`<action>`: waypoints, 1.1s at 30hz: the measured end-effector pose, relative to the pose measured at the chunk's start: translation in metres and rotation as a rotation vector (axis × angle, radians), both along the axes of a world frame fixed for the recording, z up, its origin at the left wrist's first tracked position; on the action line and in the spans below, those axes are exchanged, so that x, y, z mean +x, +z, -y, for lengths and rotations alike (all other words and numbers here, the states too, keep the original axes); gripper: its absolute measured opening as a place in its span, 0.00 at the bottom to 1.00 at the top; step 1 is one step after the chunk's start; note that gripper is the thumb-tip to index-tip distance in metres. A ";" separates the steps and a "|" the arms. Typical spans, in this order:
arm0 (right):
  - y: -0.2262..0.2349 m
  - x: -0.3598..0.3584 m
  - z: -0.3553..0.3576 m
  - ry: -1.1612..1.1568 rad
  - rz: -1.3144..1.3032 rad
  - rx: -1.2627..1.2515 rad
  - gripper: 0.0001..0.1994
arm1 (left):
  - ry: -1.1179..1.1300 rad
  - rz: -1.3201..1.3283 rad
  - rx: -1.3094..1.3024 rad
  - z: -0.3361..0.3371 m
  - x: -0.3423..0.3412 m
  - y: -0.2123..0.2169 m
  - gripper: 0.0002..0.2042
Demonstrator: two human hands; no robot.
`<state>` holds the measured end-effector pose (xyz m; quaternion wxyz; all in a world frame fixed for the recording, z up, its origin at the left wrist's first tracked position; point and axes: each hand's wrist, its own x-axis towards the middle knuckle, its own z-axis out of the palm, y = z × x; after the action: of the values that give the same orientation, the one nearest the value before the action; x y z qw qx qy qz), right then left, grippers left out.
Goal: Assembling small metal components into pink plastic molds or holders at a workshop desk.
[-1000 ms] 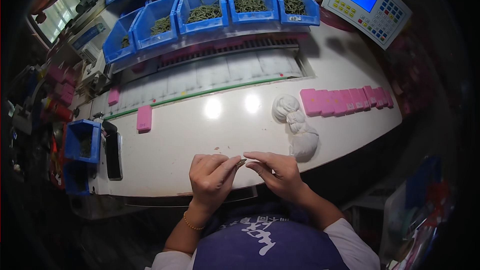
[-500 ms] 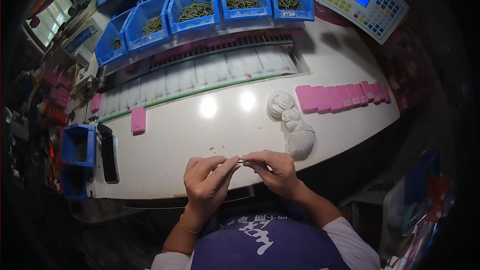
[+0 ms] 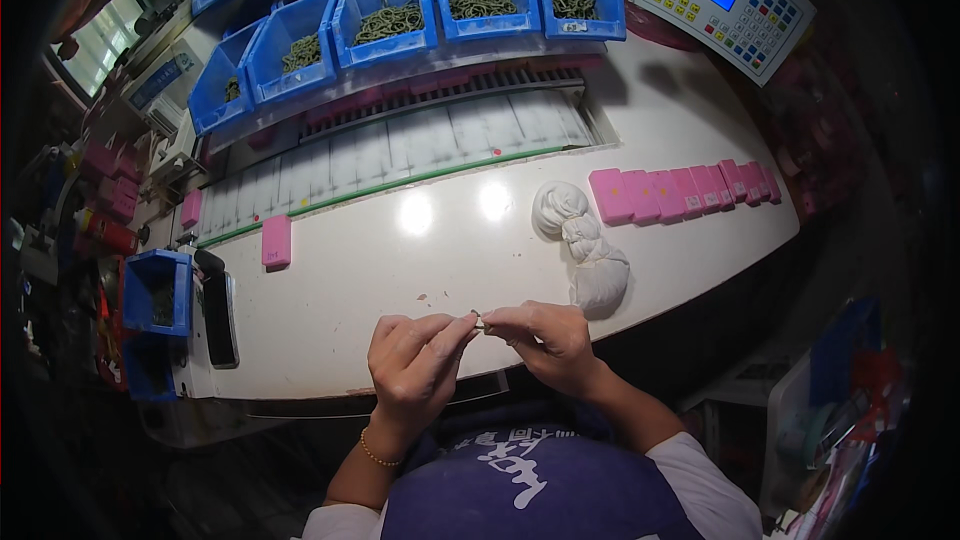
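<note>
A small, dark, thin piece (image 3: 480, 323) is held between my fingertips, just above the near edge of the white table (image 3: 330, 330). It is too small for me to name its kind. My left hand (image 3: 412, 358) pinches its left end with thumb and forefinger. From the other side, my right hand (image 3: 552, 342) pinches it too, so the fingertips of both hands almost meet. A knotted white cloth bundle (image 3: 598, 275) lies on the table just beyond my right hand.
Blue bins (image 3: 385, 15) of greenish, wiry pieces stand at the back, above a slotted white panel (image 3: 400, 145). Pink blocks (image 3: 650, 197) form a row at the right. One pink block (image 3: 277, 242) stands left, near a black phone (image 3: 218, 315). A keypad display unit (image 3: 725, 0) sits back right.
My fingers have shifted very slightly around the small piece, and a little more of it shows between the fingertips. Nothing else on the table has moved.
</note>
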<state>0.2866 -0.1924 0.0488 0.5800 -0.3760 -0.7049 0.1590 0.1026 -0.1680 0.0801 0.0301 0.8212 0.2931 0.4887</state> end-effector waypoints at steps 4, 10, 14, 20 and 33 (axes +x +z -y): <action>-0.001 -0.001 -0.001 -0.006 0.000 0.013 0.12 | 0.005 -0.025 0.049 0.000 0.000 -0.001 0.14; 0.000 -0.001 0.001 -0.021 0.021 0.017 0.12 | 0.008 -0.038 0.072 -0.002 -0.003 -0.006 0.14; 0.004 -0.001 0.001 -0.049 0.074 0.041 0.11 | 0.010 -0.046 0.074 -0.002 -0.003 -0.006 0.15; 0.003 0.000 0.002 -0.077 0.118 0.062 0.12 | 0.017 -0.023 0.055 0.000 -0.001 -0.005 0.14; 0.005 0.001 0.004 -0.071 0.105 0.039 0.12 | 0.009 -0.009 0.123 0.000 -0.005 -0.014 0.13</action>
<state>0.2876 -0.1959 0.0535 0.5548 -0.3973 -0.7235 0.1048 0.0972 -0.1684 0.0665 -0.0239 0.8223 0.2662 0.5023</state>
